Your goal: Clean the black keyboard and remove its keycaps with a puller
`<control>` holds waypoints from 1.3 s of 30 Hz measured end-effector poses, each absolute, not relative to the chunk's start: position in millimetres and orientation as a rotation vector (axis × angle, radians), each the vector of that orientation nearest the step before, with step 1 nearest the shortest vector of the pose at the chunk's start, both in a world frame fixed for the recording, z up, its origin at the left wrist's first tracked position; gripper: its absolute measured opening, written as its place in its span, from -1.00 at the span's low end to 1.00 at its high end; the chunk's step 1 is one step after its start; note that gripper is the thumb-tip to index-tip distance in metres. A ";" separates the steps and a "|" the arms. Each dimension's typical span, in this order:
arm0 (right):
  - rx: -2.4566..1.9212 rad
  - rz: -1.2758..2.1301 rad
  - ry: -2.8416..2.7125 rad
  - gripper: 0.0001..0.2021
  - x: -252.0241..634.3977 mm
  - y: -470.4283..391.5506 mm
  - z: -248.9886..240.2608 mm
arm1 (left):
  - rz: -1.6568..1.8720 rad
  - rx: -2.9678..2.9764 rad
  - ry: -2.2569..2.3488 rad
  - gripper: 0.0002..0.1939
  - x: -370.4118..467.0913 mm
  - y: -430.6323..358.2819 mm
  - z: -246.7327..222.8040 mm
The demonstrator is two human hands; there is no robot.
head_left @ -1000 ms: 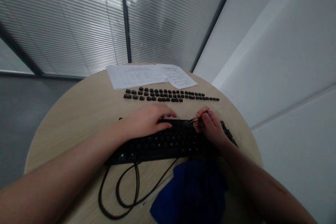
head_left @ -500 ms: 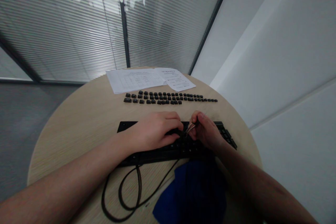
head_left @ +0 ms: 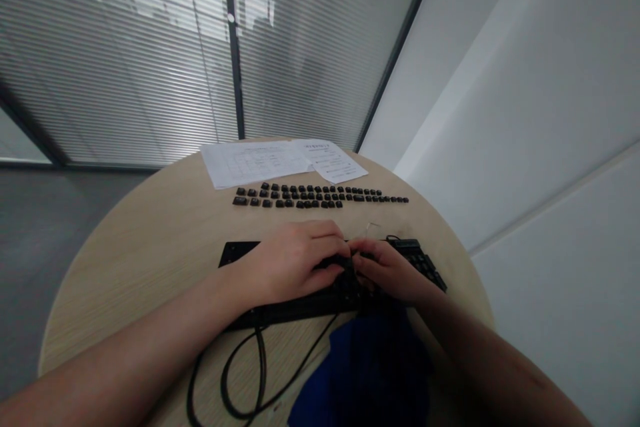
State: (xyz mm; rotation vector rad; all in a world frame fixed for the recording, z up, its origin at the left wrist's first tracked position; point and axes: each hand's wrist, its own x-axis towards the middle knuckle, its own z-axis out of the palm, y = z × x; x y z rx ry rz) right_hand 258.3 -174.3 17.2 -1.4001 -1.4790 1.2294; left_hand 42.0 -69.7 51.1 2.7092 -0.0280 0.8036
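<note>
A black keyboard (head_left: pixel 295 307) lies across the table in front of me, with many keys in its middle hidden under my hands. My left hand (head_left: pixel 297 260) rests over its left part, fingers curled and thumb bent inward. Coming from the right, my right hand (head_left: pixel 387 269) has its fingers bent together; the fingertips of both hands meet low over the keys. Whatever is between them is too dark and small to make out. Thin bent wires of a keycap puller (head_left: pixel 373 226) show just behind my right hand; I cannot tell if that hand still touches it.
Rows of loose black keycaps (head_left: pixel 300 196) lie beyond the keyboard. Behind them are printed paper sheets (head_left: pixel 260 163). A black cable (head_left: pixel 262 367) loops at the front of the round table (head_left: pixel 130 260), beside dark blue cloth (head_left: pixel 360 367). Blinds and a white wall stand behind.
My right hand has moved left and closed in on the left fingertips. The puller's wires no longer point down at the keys but show behind the hand. The view has tilted slightly.
</note>
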 end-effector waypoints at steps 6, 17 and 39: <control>-1.431 1.207 -1.494 -0.55 254.5 -175.5 18.9 | 0.786 2.775 -0.010 -0.84 42.3 -66.2 45.6; -2.079 0.159 -1.914 -0.76 323.4 -98.4 50.3 | 0.666 2.843 0.292 -0.81 33.0 -40.3 49.7; -2.511 -0.176 -2.259 -0.67 327.8 -36.0 30.3 | 0.536 2.835 0.346 -0.81 30.8 -13.0 34.1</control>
